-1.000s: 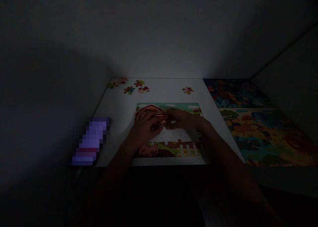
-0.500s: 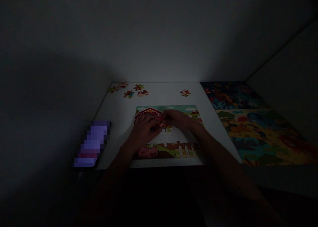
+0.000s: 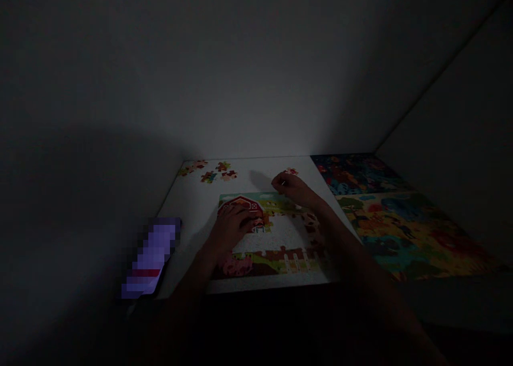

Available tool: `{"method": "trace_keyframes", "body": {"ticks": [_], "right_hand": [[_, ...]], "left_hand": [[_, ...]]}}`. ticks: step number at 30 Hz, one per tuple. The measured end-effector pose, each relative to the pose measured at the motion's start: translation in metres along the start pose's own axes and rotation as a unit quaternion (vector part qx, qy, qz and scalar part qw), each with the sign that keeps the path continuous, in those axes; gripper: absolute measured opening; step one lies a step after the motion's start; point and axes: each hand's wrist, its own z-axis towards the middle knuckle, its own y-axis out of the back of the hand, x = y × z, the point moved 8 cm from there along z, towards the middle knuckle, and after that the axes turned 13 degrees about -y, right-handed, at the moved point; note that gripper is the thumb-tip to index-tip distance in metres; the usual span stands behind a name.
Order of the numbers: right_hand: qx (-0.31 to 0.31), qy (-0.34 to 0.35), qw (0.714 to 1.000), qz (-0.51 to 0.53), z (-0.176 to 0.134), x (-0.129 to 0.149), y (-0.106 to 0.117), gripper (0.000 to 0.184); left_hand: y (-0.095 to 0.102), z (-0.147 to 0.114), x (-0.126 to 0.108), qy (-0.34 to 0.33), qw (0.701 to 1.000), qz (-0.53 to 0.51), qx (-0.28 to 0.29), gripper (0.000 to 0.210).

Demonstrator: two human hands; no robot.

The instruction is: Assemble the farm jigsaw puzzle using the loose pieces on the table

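My left hand lies flat with fingers spread on the left side of a farm jigsaw puzzle, over the red barn. The puzzle has its upper part, bottom strip and right side joined, with a bare gap in the middle. My right hand is raised above the puzzle's top edge, fingers curled together, and I see no piece in them. Just behind it, a loose puzzle piece shows, partly hidden by the hand.
Several loose pieces lie at the back left of the white table. A phone with a lit, blurred screen is at the left edge. Two colourful animal pictures, a dark one and a yellow one, lie on the right.
My right hand has left the middle of the puzzle and moved back toward the loose piece. My left hand stays on the barn. The view has tilted up a little.
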Motion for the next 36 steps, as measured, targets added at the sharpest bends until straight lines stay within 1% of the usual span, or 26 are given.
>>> {"method": "trace_keyframes", "body": {"ticks": [2, 4, 5, 7, 10, 12, 14, 17, 19, 23, 27, 31, 34, 36], "right_hand": [[-0.071, -0.014, 0.997, -0.002, 0.01, -0.014, 0.032, 0.022], [-0.159, -0.048, 0.986, -0.028, 0.018, -0.036, 0.063, 0.02], [-0.2, -0.069, 0.976, -0.047, 0.021, -0.049, 0.075, 0.02], [-0.233, -0.095, 0.965, -0.068, 0.025, -0.072, 0.088, 0.019], [-0.241, -0.107, 0.961, -0.085, 0.031, -0.097, 0.087, 0.025], [-0.241, -0.108, 0.96, -0.096, 0.033, -0.105, 0.081, 0.031], [-0.24, -0.108, 0.956, -0.128, 0.036, -0.107, 0.073, 0.041], [-0.235, -0.114, 0.944, -0.202, 0.04, -0.104, 0.062, 0.059], [-0.231, -0.124, 0.936, -0.237, 0.04, -0.104, 0.058, 0.063], [-0.239, -0.135, 0.926, -0.261, 0.039, -0.105, 0.059, 0.056], [-0.257, -0.134, 0.922, -0.257, 0.04, -0.108, 0.062, 0.047], [-0.269, -0.13, 0.922, -0.246, 0.043, -0.11, 0.064, 0.037], [-0.276, -0.132, 0.925, -0.227, 0.045, -0.114, 0.068, 0.035], [-0.285, -0.133, 0.929, -0.193, 0.044, -0.119, 0.071, 0.037]], "left_hand": [[0.0, 0.003, 0.001, -0.009, 1.0, -0.002, 0.005, 0.02], [0.0, 0.008, 0.002, -0.019, 1.0, -0.005, 0.014, 0.018], [0.001, 0.012, 0.004, -0.02, 1.0, -0.005, 0.017, 0.018], [0.003, 0.022, 0.009, -0.009, 1.0, -0.001, 0.019, 0.019], [0.006, 0.04, 0.023, 0.017, 0.999, 0.022, 0.025, 0.024], [0.005, 0.052, 0.034, 0.024, 0.998, 0.042, 0.032, 0.023], [0.001, 0.062, 0.044, 0.03, 0.998, 0.053, 0.031, 0.023], [-0.007, 0.068, 0.056, 0.04, 0.998, 0.046, 0.007, 0.025], [-0.011, 0.068, 0.06, 0.037, 0.999, 0.036, -0.009, 0.025], [-0.014, 0.065, 0.061, 0.03, 0.999, 0.04, -0.006, 0.024], [-0.015, 0.065, 0.062, 0.035, 0.999, 0.038, 0.005, 0.024], [-0.016, 0.064, 0.062, 0.039, 0.998, 0.043, -0.002, 0.023], [-0.016, 0.064, 0.061, 0.038, 0.998, 0.046, -0.002, 0.022], [-0.016, 0.064, 0.06, 0.04, 0.998, 0.047, 0.002, 0.021]]}}
